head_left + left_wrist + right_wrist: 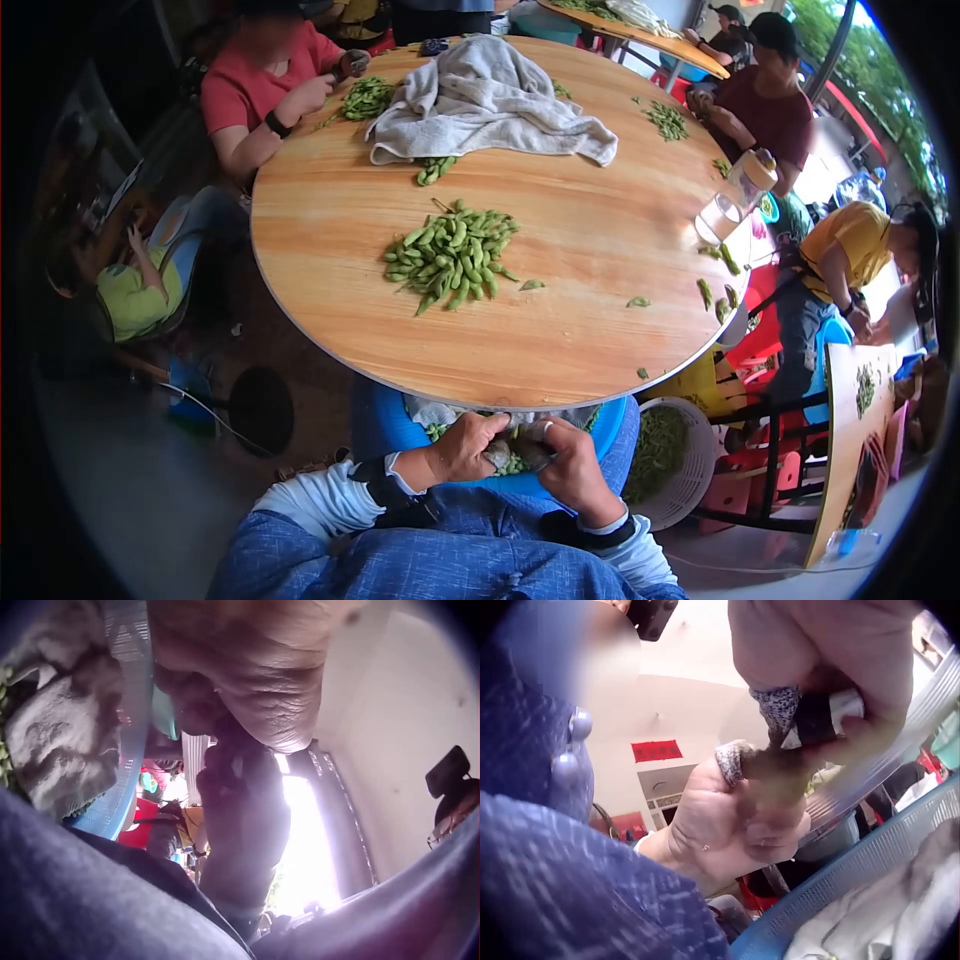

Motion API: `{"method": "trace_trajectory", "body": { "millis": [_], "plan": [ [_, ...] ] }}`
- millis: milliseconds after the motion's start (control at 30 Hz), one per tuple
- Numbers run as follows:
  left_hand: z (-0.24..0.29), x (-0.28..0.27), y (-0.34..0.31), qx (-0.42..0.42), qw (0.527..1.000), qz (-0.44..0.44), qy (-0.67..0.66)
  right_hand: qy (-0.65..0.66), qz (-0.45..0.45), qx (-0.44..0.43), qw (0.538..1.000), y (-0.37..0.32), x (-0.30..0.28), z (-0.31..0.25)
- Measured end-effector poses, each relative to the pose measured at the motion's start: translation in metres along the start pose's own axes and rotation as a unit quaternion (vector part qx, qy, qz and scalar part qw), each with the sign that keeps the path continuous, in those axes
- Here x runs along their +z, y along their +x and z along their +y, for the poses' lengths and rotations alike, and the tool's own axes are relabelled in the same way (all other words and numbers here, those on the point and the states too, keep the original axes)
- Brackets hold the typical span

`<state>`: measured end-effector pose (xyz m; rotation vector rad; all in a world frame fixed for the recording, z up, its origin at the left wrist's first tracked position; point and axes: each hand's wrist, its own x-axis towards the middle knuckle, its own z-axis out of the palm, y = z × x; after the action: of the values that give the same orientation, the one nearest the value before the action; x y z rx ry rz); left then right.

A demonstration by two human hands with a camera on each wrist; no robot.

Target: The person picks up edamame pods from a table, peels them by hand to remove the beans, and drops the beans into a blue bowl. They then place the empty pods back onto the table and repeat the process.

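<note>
Over the lap, my left hand (462, 448) and right hand (578, 468) meet fingertip to fingertip, pinching a green soybean pod (516, 432) between them. The right wrist view shows the pod blurred between the fingers, with speckled wraps (778, 709) on some digits. Below the hands sits a blue plastic basket (612, 432) with green beans (514, 465) and a greyish cloth (885, 915) in it. In the left wrist view the left palm (255, 675) fills the top and hides the fingertips. A pile of pods (455, 255) lies on the round wooden table (590, 330) ahead.
A grey towel (490, 95) covers a heap on the table, with a clear bottle (735, 200) at the right edge. Loose pods (722, 300) lie nearby. A white basket of pods (695, 465) stands right of my legs. Other people sit around the table.
</note>
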<state>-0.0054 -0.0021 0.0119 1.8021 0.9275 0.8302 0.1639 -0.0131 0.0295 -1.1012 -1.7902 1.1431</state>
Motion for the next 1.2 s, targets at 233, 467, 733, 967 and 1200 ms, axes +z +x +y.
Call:
{"method": "trace_trajectory", "body": {
  "millis": [233,467,733,967,1200],
  "plan": [
    [-0.018,0.008,-0.004,0.028,0.979,-0.102,0.172,-0.146,0.118,0.057,0.981,-0.016,-0.034,0.016],
    [0.026,-0.054,0.037,0.143,0.935,-0.094,0.310,-0.336,0.264,0.212,0.879,-0.055,-0.116,0.026],
    [-0.034,-0.105,0.115,0.134,0.838,0.025,0.528,-0.217,0.272,0.138,0.927,-0.041,-0.090,0.012],
    [-0.020,-0.100,0.118,0.165,0.817,0.045,0.550,-0.139,0.234,0.095,0.958,-0.019,-0.063,0.002],
    [0.030,-0.106,0.100,0.179,0.844,0.117,0.491,0.022,0.212,0.077,0.974,-0.006,-0.055,0.000]
  ]
}}
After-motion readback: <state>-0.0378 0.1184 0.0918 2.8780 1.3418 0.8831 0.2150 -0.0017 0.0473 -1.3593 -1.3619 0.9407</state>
